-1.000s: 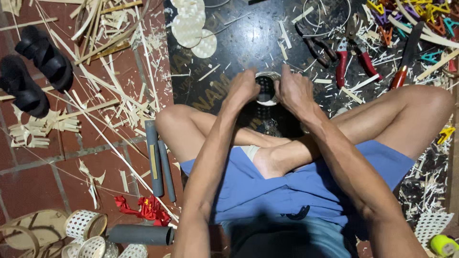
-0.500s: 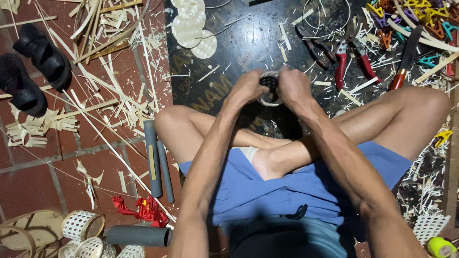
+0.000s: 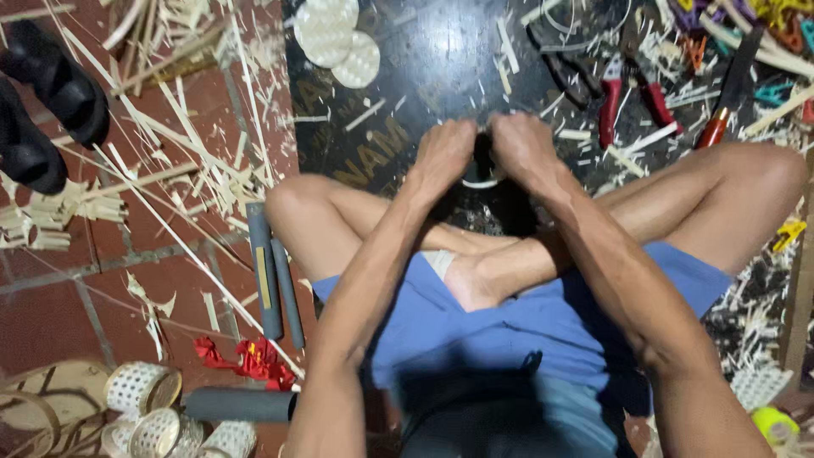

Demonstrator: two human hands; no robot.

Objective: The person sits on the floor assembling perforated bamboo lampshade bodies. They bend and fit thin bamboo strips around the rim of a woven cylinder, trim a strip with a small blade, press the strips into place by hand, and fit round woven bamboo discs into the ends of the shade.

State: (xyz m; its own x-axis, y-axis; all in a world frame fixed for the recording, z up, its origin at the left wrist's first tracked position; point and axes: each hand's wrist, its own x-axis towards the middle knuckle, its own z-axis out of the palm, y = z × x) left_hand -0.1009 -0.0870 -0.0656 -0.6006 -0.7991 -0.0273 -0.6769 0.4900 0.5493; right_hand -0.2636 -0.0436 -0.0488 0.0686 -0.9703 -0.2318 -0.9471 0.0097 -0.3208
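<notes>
I sit cross-legged on the floor. My left hand [image 3: 445, 153] and my right hand [image 3: 521, 148] are closed side by side around a small round woven ring [image 3: 483, 176], held above a black board [image 3: 424, 76]. Only the ring's pale lower rim and dark inside show between my fists. The rest of it is hidden by my fingers.
Red-handled pliers [image 3: 627, 102] and a red-handled knife [image 3: 725, 93] lie on the board's far right. Pale woven discs [image 3: 335, 38] lie at its top. Bamboo strips litter the brick floor [image 3: 170, 161]. Black sandals [image 3: 42, 102], grey tubes [image 3: 275, 271], small woven baskets [image 3: 144, 399] sit left.
Both hands closed in tighter over the woven ring, which is more covered now, and they sit a little higher in the view.
</notes>
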